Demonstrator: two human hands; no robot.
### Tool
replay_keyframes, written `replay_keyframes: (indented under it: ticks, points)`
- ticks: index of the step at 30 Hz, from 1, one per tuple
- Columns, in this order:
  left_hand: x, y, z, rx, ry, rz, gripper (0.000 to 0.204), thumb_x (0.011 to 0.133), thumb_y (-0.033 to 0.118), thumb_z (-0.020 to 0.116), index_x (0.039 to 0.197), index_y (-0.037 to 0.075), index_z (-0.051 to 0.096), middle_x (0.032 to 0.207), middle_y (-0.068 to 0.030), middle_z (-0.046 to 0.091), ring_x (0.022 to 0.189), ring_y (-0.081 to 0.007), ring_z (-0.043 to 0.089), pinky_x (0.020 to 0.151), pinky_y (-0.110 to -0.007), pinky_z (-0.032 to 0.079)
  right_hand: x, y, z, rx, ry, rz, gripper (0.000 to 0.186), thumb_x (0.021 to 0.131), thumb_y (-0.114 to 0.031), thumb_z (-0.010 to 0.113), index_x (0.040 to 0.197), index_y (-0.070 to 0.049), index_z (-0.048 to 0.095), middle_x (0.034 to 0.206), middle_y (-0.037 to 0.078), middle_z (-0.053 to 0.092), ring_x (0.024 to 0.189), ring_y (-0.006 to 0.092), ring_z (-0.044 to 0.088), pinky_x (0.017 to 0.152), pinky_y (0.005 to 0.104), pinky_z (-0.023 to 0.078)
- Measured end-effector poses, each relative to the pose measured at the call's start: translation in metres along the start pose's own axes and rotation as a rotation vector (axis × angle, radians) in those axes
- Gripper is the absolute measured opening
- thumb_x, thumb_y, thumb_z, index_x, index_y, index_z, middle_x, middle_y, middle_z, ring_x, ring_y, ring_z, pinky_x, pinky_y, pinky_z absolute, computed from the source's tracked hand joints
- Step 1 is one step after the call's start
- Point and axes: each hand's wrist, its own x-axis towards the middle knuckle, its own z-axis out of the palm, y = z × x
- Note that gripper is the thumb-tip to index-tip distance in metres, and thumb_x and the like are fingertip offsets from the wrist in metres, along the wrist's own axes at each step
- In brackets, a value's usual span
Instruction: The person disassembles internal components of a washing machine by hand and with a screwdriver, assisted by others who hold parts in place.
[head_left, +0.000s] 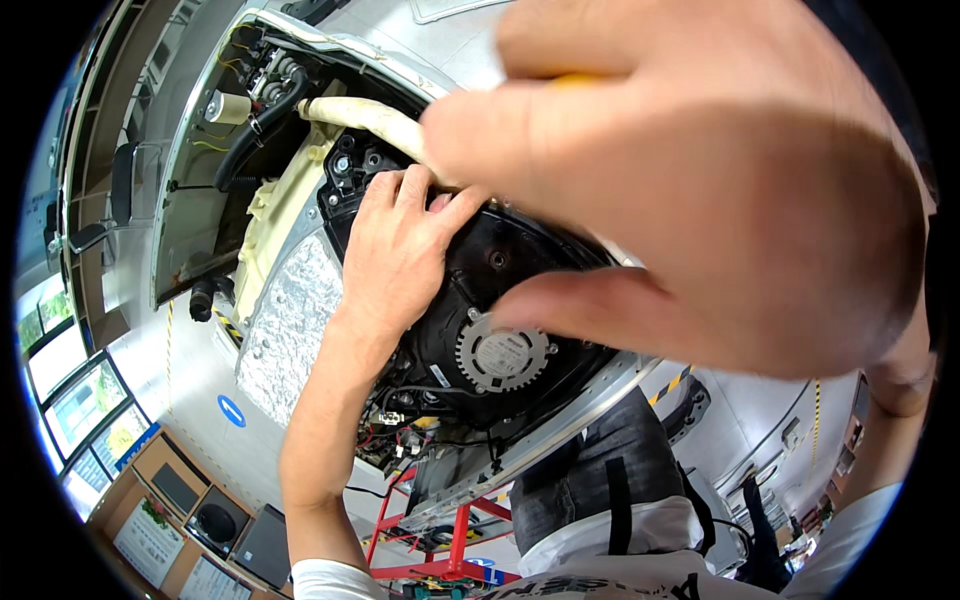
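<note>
Plainly, the work was on an opened appliance point(200, 200), its metal casing tipped over a red stand point(455, 540) with the insides showing. The step in hand seemed to be work on the black fan housing point(500, 300) in the middle of the machine, either fixing it down or freeing it. That round plastic housing lay in the centre of the opening, just right of a foil-covered pad point(290, 320), with a cream hose point(365, 115) curving along its far edge and a toothed grey fan hub point(505, 355) at its near side.

Very near the camera, the right hand point(700, 190) was closed around something with a yellow handle point(580, 78), probably a screwdriver, though its tip was hidden. Farther off, the left hand point(400, 250) lay loosely curled with its fingers pressed on the far rim of the housing, where the hose passed; it steadied rather than gripped.

By my reading, the next move called for bringing the tool's tip squarely to a fastener on the housing while the left hand held the part from shifting. Small wires point(400, 425) sat bunched at the near edge and needed to be kept clear.
</note>
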Motion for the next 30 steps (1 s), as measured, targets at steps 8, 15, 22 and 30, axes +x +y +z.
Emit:
replay_keyframes:
  ticks: [8, 15, 22, 30]
  points:
    - [-0.002, 0.0, -0.004, -0.013, -0.01, -0.007, 0.027, 0.075, 0.002, 0.053, 0.1, 0.006, 0.064, 0.095, -0.0112, 0.057, 0.083, -0.0284, 0.052, 0.078, -0.037, 0.044, -0.001, 0.0, 0.003, 0.014, 0.005, -0.018, 0.038, 0.057, -0.001, 0.072, 0.092, 0.004, 0.057, 0.082, 0.016, 0.057, 0.074, 0.028, 0.06, 0.064, 0.0327, 0.047]
    - [-0.001, 0.0, -0.001, 0.008, 0.071, 0.021, 0.028, 0.081, 0.006, 0.055, 0.105, 0.017, 0.065, 0.089, -0.0103, 0.054, 0.082, -0.027, 0.052, 0.077, -0.037, 0.045, 0.0, 0.0, 0.002, 0.005, -0.002, -0.021, 0.039, 0.056, 0.0, 0.071, 0.092, 0.004, 0.057, 0.083, 0.016, 0.057, 0.074, 0.028, 0.06, 0.065, 0.0328, 0.047]
    - [-0.001, 0.003, -0.007, 0.008, 0.043, 0.0, 0.028, 0.082, 0.006, 0.055, 0.106, 0.017, 0.065, 0.092, -0.0107, 0.054, 0.084, -0.027, 0.052, 0.077, -0.037, 0.045, 0.001, 0.001, 0.0, -0.006, 0.0, -0.035, 0.039, 0.056, 0.0, 0.071, 0.092, 0.004, 0.057, 0.083, 0.016, 0.057, 0.075, 0.0281, 0.06, 0.066, 0.0328, 0.048]
    - [-0.001, 0.003, -0.002, -0.025, 0.049, -0.029, 0.028, 0.082, 0.006, 0.054, 0.106, 0.017, 0.065, 0.096, -0.0107, 0.055, 0.084, -0.0269, 0.052, 0.077, -0.037, 0.045, 0.004, 0.001, 0.002, -0.008, -0.001, -0.031, 0.039, 0.056, 0.001, 0.071, 0.092, 0.004, 0.057, 0.084, 0.017, 0.057, 0.076, 0.0281, 0.06, 0.066, 0.0329, 0.048]
